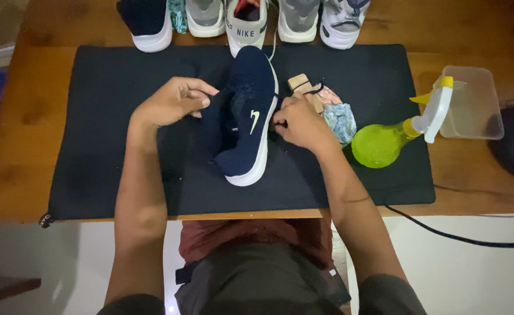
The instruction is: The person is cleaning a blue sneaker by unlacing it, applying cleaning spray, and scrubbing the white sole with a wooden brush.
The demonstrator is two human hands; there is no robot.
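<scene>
A navy blue sneaker (250, 116) with a white sole lies tilted on its side in the middle of a black mat (105, 116). My left hand (172, 102) grips the shoe's upper edge near the opening on its left side. My right hand (300, 123) pinches something small and dark at the shoe's right side, near the sole; it looks like a lace end. Both forearms reach in from the bottom of the view.
A row of several sneakers (245, 23) stands along the table's far edge. Right of the shoe lie a wooden brush (305, 88), a crumpled cloth (340, 119), a green spray bottle (385, 143) and a clear plastic tub (473, 102). A black cable (461, 236) runs bottom right.
</scene>
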